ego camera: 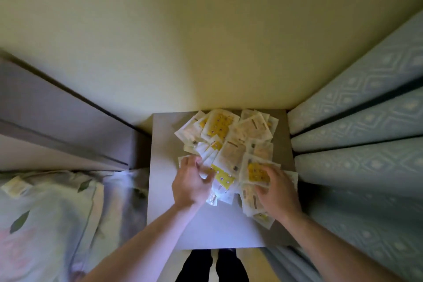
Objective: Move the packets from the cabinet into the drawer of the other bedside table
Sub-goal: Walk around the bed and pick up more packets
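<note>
**Packets heaped on the bedside top, both hands gathering**

The packets (231,151), pale sachets with some yellow-printed ones among them, lie in a loose, overlapping heap on the flat grey top of a bedside table, which serves here as the bench (212,229). The heap covers the far and right part of the top, and a few packets hang over its right edge.

The left hand (191,184) is on the near-left edge of the heap, fingers curled in among the packets; motion blur hides whether it pinches any. The right hand (275,190) lies spread on the near-right packets, fingers fairly straight, pressing rather than gripping.

No drawer shows, so the step looks like gathering the pile for carrying. The next move calls for sweeping the slippery sachets inward into one stack and clamping it between both hands.

A bed with leaf-patterned bedding (45,213) lies to the left, patterned blue curtains (361,121) hang to the right, and a plain wall (206,41) stands behind.
</note>
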### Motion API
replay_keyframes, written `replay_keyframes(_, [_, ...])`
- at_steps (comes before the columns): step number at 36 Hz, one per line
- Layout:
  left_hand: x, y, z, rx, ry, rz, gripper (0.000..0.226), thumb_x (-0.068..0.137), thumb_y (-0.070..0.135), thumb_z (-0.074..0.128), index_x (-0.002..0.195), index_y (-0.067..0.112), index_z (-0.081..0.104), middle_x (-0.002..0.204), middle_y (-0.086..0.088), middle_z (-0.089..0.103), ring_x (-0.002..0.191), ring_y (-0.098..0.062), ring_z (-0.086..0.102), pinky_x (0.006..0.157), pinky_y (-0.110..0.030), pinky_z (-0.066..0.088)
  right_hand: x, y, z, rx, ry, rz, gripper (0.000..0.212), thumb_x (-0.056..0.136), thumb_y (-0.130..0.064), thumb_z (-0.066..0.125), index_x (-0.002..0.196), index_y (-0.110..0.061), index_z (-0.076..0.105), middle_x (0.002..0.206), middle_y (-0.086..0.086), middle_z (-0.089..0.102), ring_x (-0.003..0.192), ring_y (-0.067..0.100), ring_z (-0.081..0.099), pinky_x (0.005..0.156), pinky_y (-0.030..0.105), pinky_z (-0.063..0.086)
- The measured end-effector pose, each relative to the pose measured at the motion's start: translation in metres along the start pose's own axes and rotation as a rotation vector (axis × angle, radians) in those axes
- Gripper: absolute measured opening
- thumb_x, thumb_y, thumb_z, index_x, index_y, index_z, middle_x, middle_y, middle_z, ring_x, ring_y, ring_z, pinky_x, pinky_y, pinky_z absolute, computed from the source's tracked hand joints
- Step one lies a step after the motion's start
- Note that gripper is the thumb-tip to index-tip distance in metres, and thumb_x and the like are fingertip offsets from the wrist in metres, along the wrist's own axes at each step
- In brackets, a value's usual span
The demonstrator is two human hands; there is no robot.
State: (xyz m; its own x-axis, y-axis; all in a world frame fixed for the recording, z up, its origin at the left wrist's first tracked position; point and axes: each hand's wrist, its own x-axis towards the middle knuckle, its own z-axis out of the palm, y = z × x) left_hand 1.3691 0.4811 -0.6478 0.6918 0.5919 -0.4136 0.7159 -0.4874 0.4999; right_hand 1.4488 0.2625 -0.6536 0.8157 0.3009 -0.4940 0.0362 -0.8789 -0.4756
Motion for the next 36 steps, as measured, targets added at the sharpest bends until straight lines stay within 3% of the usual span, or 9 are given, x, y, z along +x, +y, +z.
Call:
replay_keyframes(3, [0.003,-0.001,0.009,-0.018,0.06,0.008,0.044,0.077,0.052,0.079,0.107,0.032,0.053,0.099,0.015,0.046,0.08,-0.015,0.06,0.065,-0.033,0.052,0.009,0.005,0.011,-0.026,0.06,-0.048,0.053,0.082,-0.029,0.079,0.131,-0.019,0.061,0.139,-0.001,0.055,0.129,0.023,0.051,0.105,0.038,0.043])
replay_keyframes(7, [0.005,-0.007,0.014,-0.045,0.066,0.011,0.034,0.081,0.05,0.077,0.102,0.034,0.056,0.09,0.014,0.056,0.076,-0.013,0.06,0.067,-0.034,0.052,0.014,0.011,0.022,-0.031,0.167,-0.078,0.052,0.08,-0.024,0.082,0.129,-0.022,0.066,0.136,-0.004,0.058,0.124,0.024,0.055,0.103,0.041,0.046])
replay_keyframes(13, [0.002,-0.005,0.01,-0.02,0.056,0.013,0.026,0.087,0.045,0.074,0.105,0.034,0.059,0.087,0.016,0.063,0.075,-0.011,0.061,0.067,-0.029,0.047,0.009,0.017,0.015,0.135,0.279,-0.121,0.032,0.092,-0.011,0.067,0.12,-0.025,0.074,0.125,-0.013,0.068,0.116,0.011,0.062,0.1,0.034,0.051])
replay_keyframes(18, [0.0,-0.002,0.006,-0.03,0.021,-0.004,0.007,0.091,0.037,0.071,0.09,0.032,0.066,0.082,0.018,0.062,0.069,-0.013,0.06,0.061,-0.026,0.046,0.004,0.008,-0.011,0.334,0.423,-0.03,0.013,0.099,-0.021,0.062,0.106,-0.018,0.073,0.095,-0.011,0.069,0.089,0.007,0.066,0.072,0.022,0.051])
replay_keyframes(20, [0.0,-0.007,0.002,-0.087,0.018,0.016,0.012,0.09,0.033,0.072,0.08,0.03,0.065,0.078,0.015,0.061,0.063,-0.015,0.056,0.058,-0.027,0.045,0.004,0.004,-0.021,0.462,0.431,0.057,0.011,0.099,-0.027,0.062,0.102,-0.018,0.069,0.089,-0.009,0.067,0.084,0.002,0.065,0.064,0.018,0.047])
replay_keyframes(24, [-0.006,-0.013,-0.016,-0.173,0.003,0.109,0.031,0.088,0.019,0.075,0.069,0.032,0.055,0.071,0.011,0.054,0.07,-0.012,0.052,0.064,-0.027,0.04,0.011,0.003,-0.033,0.678,0.335,0.176,0.012,0.099,-0.027,0.064,0.109,-0.021,0.067,0.095,-0.012,0.07,0.086,-0.002,0.066,0.066,0.019,0.054])
replay_keyframes(29, [-0.013,-0.002,-0.033,-0.129,-0.137,0.172,0.003,0.095,0.026,0.067,0.093,0.026,0.065,0.104,0.007,0.057,0.101,-0.013,0.051,0.085,-0.024,0.039,0.027,0.007,-0.033,0.685,0.044,0.26,0.013,0.097,-0.028,0.067,0.108,-0.024,0.071,0.097,-0.007,0.075,0.087,0.008,0.073,0.062,0.022,0.056])
replay_keyframes(32, [-0.008,0.021,-0.025,-0.124,-0.17,0.239,0.021,0.097,0.027,0.064,0.114,0.015,0.067,0.122,0.009,0.055,0.114,-0.01,0.051,0.098,-0.022,0.039,0.038,0.003,-0.03,0.618,-0.048,0.29,0.006,0.095,-0.031,0.069,0.101,-0.029,0.071,0.094,-0.009,0.075,0.086,0.01,0.072,0.064,0.026,0.056])
replay_keyframes(36, [0.01,0.047,0.004,-0.058,-0.211,0.25,0.02,0.098,0.03,0.063,0.103,0.011,0.067,0.131,0.003,0.056,0.12,-0.022,0.05,0.099,-0.031,0.041,0.054,-0.002,-0.028,0.59,-0.046,0.324,0.006,0.092,-0.029,0.074,0.096,-0.029,0.07,0.094,-0.006,0.074,0.086,0.014,0.071,0.067,0.029,0.057])
